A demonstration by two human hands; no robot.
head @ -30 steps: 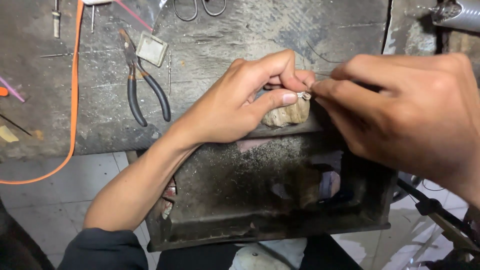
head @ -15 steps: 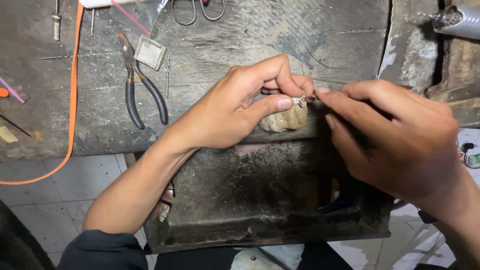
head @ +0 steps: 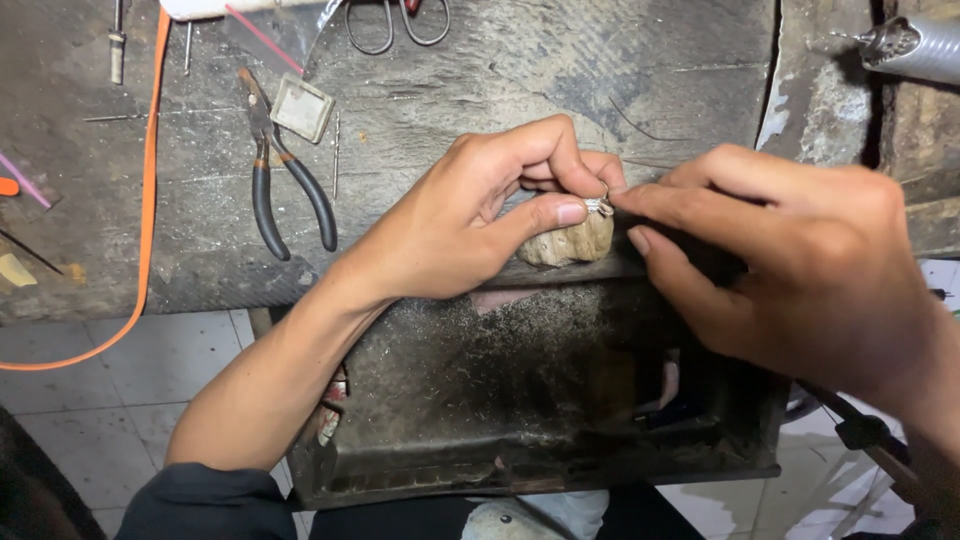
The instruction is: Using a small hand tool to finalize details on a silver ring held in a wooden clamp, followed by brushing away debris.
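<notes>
My left hand point(head: 480, 215) pinches a small silver ring point(head: 598, 206) between thumb and forefinger, resting it on a worn wooden bench peg point(head: 572, 243) at the edge of the workbench point(head: 480, 80). My right hand point(head: 790, 270) comes in from the right, its fingertips pressed against the ring; any thin tool in those fingers is hidden. Both hands meet over the peg, above the dark dusty catch tray point(head: 520, 400).
Black-handled pliers point(head: 285, 180) lie on the bench at left beside a small square metal piece point(head: 302, 107). Scissors handles point(head: 398, 22) sit at the top edge. An orange cord point(head: 148, 200) runs down the left. A flexible-shaft handpiece point(head: 905, 45) is at top right.
My right hand has shifted slightly left and nearer the ring. The left hand stays on the peg with the ring.
</notes>
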